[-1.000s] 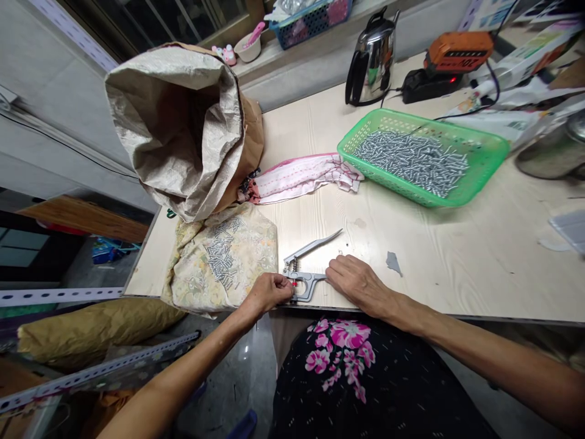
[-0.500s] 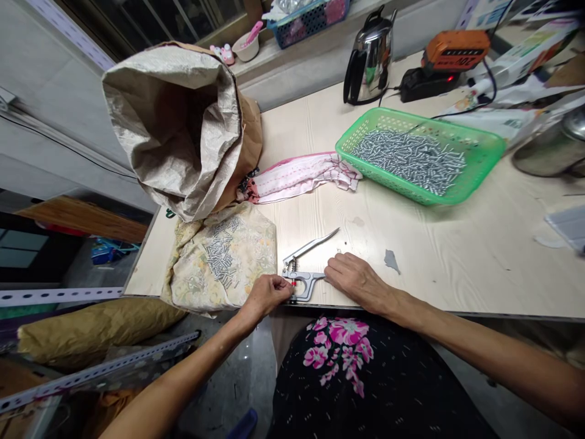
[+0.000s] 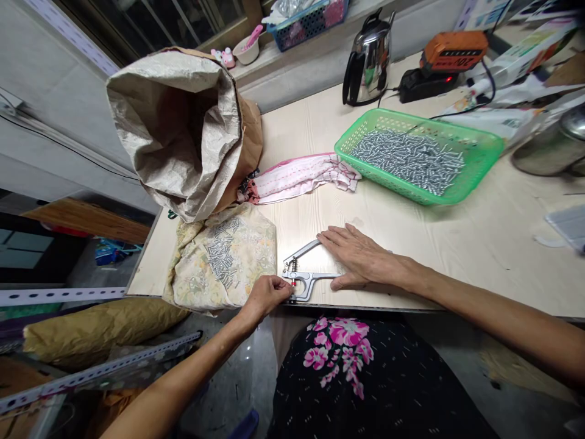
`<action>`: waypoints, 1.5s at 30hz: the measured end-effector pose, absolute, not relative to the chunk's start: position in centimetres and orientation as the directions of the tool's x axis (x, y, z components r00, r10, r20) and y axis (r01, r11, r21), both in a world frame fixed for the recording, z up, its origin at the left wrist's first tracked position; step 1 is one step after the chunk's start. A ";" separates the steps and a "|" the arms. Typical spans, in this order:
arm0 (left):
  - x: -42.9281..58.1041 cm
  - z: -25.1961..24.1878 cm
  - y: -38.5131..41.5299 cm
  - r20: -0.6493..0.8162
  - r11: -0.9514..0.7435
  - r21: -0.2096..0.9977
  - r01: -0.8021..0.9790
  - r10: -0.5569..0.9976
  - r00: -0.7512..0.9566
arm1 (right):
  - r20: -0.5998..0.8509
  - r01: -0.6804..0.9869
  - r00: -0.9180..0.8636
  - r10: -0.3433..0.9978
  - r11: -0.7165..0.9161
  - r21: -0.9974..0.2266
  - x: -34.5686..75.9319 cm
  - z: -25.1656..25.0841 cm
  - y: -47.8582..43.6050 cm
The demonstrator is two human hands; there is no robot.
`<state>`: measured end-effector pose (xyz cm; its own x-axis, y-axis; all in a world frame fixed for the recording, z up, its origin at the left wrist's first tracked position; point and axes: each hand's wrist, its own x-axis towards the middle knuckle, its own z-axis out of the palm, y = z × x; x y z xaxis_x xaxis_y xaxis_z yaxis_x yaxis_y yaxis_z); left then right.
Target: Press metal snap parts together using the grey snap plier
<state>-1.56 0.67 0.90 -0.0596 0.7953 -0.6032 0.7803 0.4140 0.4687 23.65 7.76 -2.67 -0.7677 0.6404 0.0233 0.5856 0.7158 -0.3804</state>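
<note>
Clothing with pink flowers [image 3: 345, 335] fills the foreground of my head view, at six o'clock from the grey hand tool [image 3: 311, 280], which lies at the near edge of the bench [image 3: 457, 268]. At nine o'clock, I have the left hand [image 3: 269, 292] pinched narrow by the tool's red part [image 3: 293, 283]; I cannot tell whether something small sits between those fingertips. At three, I see the right hand [image 3: 361, 256] wide and palm down, fingertips at the end of the tool's raised lever [image 3: 301, 250], thumb beside the lower handle. At ten, small metal pins [image 3: 222, 256] lie on a patterned cloth [image 3: 256, 238]. Beyond, at twelve, is a pink-striped towel [image 3: 301, 178]; between one and two, a green basket [image 3: 487, 155] holds many more metal pieces [image 3: 409, 158]. At eleven, a sack [image 3: 159, 79] gapes open. Farthest on the bench, a kettle [image 3: 370, 61] stands between twelve and one.
</note>
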 end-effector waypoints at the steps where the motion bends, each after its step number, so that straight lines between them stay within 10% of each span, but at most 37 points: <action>1: -1.6 0.8 0.6 -0.599 0.413 0.474 0.778 0.798 -0.058 | 0.026 0.584 -0.769 0.639 0.718 -0.380 23.6 -2.5 7.7; 11: -1.6 1.0 0.1 -0.561 0.334 0.449 0.829 0.827 -0.029 | 0.088 0.580 -0.756 0.648 0.727 -0.368 23.4 -1.2 7.1; 17: 1.2 1.7 0.6 -0.048 -0.252 0.359 0.899 0.957 0.287 | 0.118 0.558 -0.747 0.655 0.713 -0.425 23.3 -1.4 6.5; 22: 3.6 0.4 4.3 -0.105 -0.569 0.264 0.779 0.786 0.609 | 0.060 0.635 -0.695 0.717 0.650 -0.418 23.7 -1.7 6.3; 38: 5.3 -0.2 4.7 -0.187 -0.495 0.191 0.848 0.829 0.526 | 0.087 0.672 -0.697 0.712 0.690 -0.269 23.2 -2.4 6.2; 45: 1.2 1.2 3.8 0.087 -0.326 0.377 0.867 0.944 0.317 | 0.174 0.625 -0.672 0.720 0.677 -0.389 25.1 -1.4 6.1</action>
<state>1.25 3.82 1.19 0.3175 0.9442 0.0873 0.8668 -0.3263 0.3771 25.08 6.05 -1.41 -0.6719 0.7199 0.1740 0.6249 0.6772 -0.3885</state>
